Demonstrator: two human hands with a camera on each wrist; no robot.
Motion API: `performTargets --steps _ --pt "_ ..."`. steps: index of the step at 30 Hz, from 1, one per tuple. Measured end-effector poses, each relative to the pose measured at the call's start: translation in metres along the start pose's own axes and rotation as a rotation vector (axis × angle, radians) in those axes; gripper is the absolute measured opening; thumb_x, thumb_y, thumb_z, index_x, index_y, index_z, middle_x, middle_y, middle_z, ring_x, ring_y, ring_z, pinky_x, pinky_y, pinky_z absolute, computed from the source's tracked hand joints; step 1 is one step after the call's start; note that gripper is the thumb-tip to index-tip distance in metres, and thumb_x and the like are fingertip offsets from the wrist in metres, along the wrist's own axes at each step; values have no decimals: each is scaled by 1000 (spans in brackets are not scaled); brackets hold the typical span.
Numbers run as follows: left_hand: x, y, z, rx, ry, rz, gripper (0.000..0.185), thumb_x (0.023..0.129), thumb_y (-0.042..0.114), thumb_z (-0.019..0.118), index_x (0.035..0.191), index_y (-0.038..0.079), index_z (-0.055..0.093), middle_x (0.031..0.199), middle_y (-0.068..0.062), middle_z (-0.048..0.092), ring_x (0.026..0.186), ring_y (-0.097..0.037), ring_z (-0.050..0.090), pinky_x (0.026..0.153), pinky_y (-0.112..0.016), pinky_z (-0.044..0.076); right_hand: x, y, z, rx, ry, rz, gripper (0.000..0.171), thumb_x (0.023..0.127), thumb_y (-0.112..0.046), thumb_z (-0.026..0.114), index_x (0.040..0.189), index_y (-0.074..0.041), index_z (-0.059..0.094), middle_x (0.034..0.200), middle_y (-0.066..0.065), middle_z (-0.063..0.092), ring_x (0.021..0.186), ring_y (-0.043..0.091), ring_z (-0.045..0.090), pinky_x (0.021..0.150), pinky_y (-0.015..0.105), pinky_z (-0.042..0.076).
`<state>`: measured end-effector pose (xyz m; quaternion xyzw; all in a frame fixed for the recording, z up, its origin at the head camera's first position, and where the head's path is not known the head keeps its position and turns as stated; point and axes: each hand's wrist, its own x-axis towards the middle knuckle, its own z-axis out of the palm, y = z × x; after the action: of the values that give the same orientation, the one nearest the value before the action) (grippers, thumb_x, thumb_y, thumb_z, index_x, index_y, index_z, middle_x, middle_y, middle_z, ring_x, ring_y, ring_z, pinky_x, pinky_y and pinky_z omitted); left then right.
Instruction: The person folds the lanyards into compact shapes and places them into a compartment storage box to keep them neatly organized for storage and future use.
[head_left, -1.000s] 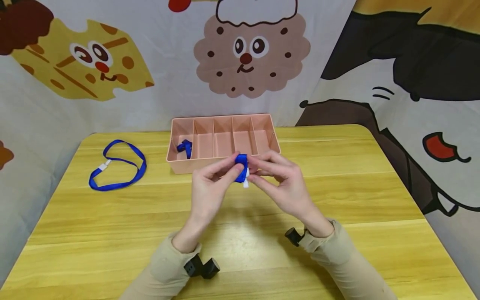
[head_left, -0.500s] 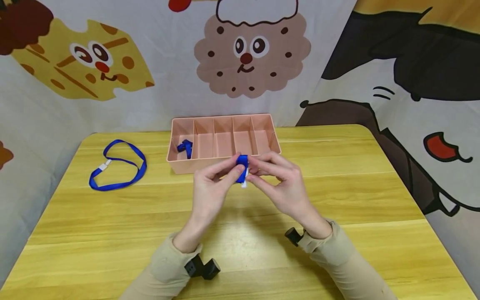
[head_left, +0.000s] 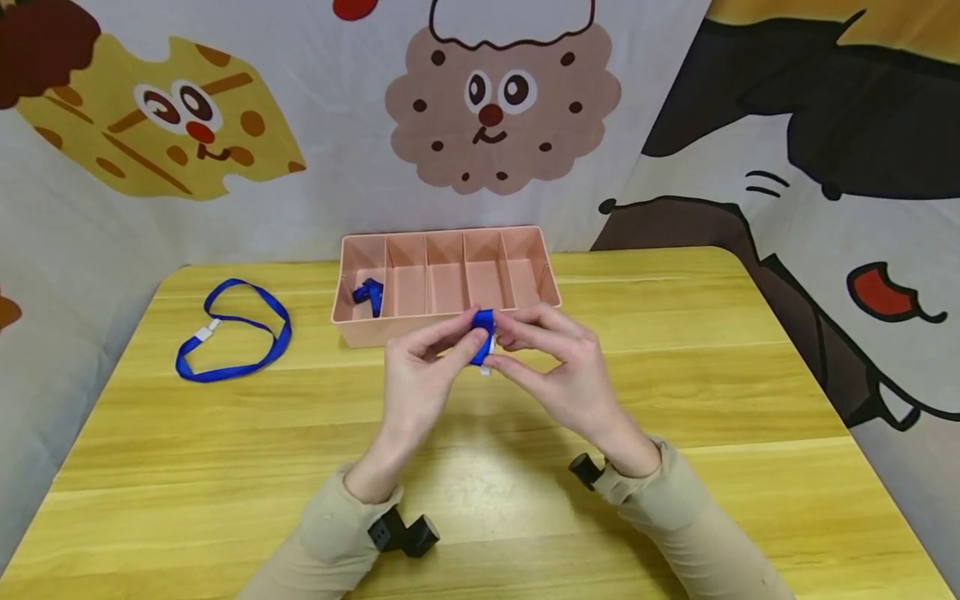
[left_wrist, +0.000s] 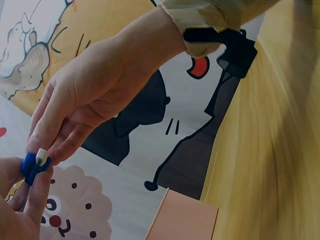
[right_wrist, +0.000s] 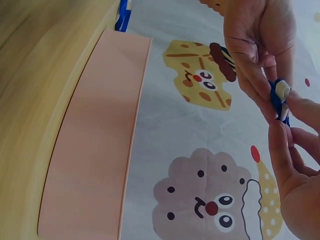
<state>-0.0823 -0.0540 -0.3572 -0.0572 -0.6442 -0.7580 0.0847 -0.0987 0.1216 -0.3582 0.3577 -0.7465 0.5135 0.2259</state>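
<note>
A folded bundle of blue lanyard (head_left: pixel 485 320) with a white plastic piece (left_wrist: pixel 42 156) is held up in front of the divided box. My left hand (head_left: pixel 422 373) pinches the flat blue strap between thumb and fingers. From the other side, my right hand (head_left: pixel 572 371) pinches the bundle's right edge, where the white piece shows. In the right wrist view the blue strap (right_wrist: pixel 274 95) is wrapped close about the white piece, with fingertips of both hands on it.
A pink box (head_left: pixel 450 330) with several compartments stands at the table's back; its leftmost compartment holds a rolled blue lanyard (head_left: pixel 369 294). Another blue lanyard (head_left: pixel 281 340) lies looped on the wooden table (head_left: pixel 225 467) at left. A cartoon-printed cloth (head_left: pixel 337 125) hangs behind.
The right thumb has shifted slightly left and down along the bundle, and less of the white piece shows below it. The left hand keeps its pinch almost unmoved.
</note>
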Motion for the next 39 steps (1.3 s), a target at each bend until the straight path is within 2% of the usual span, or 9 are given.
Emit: performTargets --steps 6,11,15,21,26,29,34,39 --pt "-1 -3 1 -8 -17 6 28 93 -9 72 121 -12 71 122 -31 73 94 -3 76 82 -23 65 -1 2 0 -30 11 -24 41 76 12 86 116 11 75 103 21 75 84 30 77 82 19 63" --pt "3 -7 -2 18 19 12 27 92 -9 73 119 -11 73 114 -31 76 88 -3 75 79 -22 65 1 5 -2 -5 -20 39 44 76 15 85 118 10 74 103 20 74 86 29 77 82 22 65" --pt "9 -15 -6 39 72 27 26 91 -8 75 117 -10 75 109 -30 77 82 -2 72 76 -18 63 3 18 -10 -72 -28 154 46 80 9 85 124 7 73 107 20 75 92 30 76 85 29 66" --pt "18 -25 -12 71 122 26 26 90 -8 76 115 -9 76 105 -27 79 80 0 72 76 -16 62 5 52 -31 -257 -41 369 52 90 -7 82 139 1 65 129 23 69 112 39 72 98 46 63" --pt "23 -29 -16 75 156 40 32 90 -8 76 122 -9 71 110 -23 79 86 1 73 83 -18 63 4 78 -44 -284 -74 546 53 98 -11 75 147 0 59 143 25 60 128 42 62 105 55 59" --pt "25 -29 -16 70 164 46 32 90 -7 75 122 -8 70 107 -13 81 89 0 74 86 -19 62 3 88 -48 -261 -79 602 51 100 -12 72 148 0 58 146 25 58 130 45 60 105 56 58" --pt "27 -28 -19 82 172 47 26 91 -6 76 117 -7 72 93 11 78 86 -1 73 83 -18 62 1 98 -49 -226 -57 625 46 101 -8 70 145 4 59 146 27 59 127 47 64 103 58 59" --pt "28 -24 -27 82 194 77 25 91 -8 74 116 -9 72 89 20 76 84 1 73 80 -16 62 1 105 -49 -192 -37 650 43 101 -5 68 142 5 61 145 27 61 126 46 67 105 56 57"
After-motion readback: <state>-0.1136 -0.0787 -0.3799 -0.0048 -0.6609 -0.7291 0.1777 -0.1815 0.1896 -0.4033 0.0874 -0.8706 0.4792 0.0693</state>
